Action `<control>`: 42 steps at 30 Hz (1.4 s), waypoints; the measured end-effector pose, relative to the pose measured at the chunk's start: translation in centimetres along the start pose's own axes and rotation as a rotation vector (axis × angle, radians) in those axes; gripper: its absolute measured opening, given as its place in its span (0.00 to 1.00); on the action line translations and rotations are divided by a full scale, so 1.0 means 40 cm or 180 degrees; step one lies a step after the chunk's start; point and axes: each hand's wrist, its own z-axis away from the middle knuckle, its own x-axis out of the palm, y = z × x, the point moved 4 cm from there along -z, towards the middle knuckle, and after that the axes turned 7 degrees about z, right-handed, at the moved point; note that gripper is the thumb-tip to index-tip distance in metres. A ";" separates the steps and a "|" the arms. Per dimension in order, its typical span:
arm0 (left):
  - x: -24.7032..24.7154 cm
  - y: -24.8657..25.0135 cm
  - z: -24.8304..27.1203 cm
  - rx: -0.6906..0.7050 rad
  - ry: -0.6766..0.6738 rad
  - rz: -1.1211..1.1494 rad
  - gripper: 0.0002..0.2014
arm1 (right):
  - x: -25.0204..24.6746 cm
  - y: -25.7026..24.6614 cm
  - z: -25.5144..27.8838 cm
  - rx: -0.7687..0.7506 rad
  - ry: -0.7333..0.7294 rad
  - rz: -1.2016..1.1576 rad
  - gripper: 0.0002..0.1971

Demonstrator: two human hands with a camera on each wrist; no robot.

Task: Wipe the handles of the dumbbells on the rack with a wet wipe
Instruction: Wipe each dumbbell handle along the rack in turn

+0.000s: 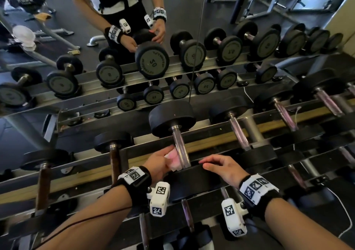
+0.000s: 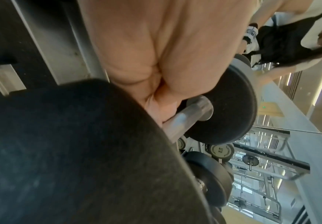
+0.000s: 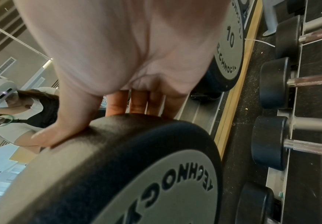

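A large black dumbbell lies on the rack's top tier, its chrome handle running away from me. My left hand pinches a pinkish-white wet wipe and presses it against the left side of that handle, near the closer end. In the left wrist view my fingers curl at the handle, and the wipe is hidden. My right hand rests flat on top of the dumbbell's near head. Its fingers and thumb lie over the head's black rim.
More dumbbells flank it: dark-handled ones to the left, chrome-handled ones to the right, and smaller ones on the tier below. A mirror behind the rack reflects everything. A white cable hangs at the right.
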 end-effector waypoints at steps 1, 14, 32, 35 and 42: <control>-0.003 0.007 -0.002 -0.0023 0.0001 0.0014 0.28 | 0.000 0.000 -0.001 0.0001 -0.0003 -0.0008 0.07; -0.009 0.012 0.011 0.0103 -0.0560 0.0010 0.32 | 0.002 -0.011 0.008 -0.0019 0.0052 0.0109 0.09; -0.002 0.007 0.035 -0.0216 -0.0467 0.0089 0.35 | 0.000 -0.016 0.015 0.0038 -0.0038 0.0125 0.10; -0.022 0.022 0.053 -0.0270 -0.0649 0.0132 0.34 | 0.000 -0.016 0.015 0.0014 -0.0028 0.0124 0.10; 0.036 0.022 0.016 -0.0270 -0.0328 -0.0185 0.33 | 0.003 -0.016 0.015 -0.0012 -0.0043 0.0044 0.14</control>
